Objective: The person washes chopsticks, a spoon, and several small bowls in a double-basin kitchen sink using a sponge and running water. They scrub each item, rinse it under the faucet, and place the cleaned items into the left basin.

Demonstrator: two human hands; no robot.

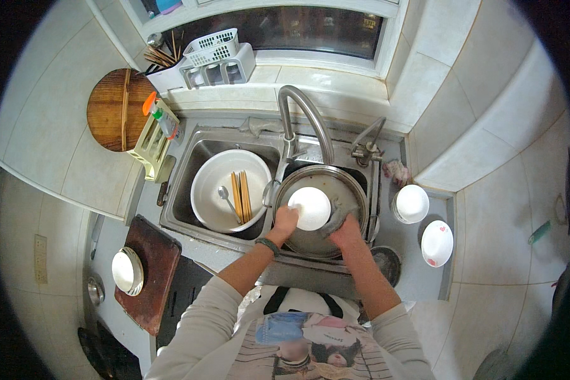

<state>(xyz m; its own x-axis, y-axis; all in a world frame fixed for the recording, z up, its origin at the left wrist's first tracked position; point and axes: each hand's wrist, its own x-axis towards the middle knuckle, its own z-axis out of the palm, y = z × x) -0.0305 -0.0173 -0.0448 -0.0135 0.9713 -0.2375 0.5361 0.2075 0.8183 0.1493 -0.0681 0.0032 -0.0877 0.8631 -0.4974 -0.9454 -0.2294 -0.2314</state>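
Note:
My left hand (286, 222) grips the rim of a white bowl (310, 205) over a wide metal pot (285, 185) of cloudy water. A grey dishcloth (338, 216) is in my right hand (346, 232), beside the bowl and just apart from it. The pot sits in the right basin of the steel sink. In the left basin stands a white plastic tub (204, 190). Several wooden chopsticks (241, 197) and a metal spoon (224, 194) lie inside it.
The curved faucet (308, 114) arches above the pot. Stacked white bowls (411, 203) and a flower-patterned bowl (436, 243) stand on the right counter. More stacked dishes (126, 270) rest on a brown cutting board (152, 285) at left. A spray bottle (165, 121) stands behind the left basin.

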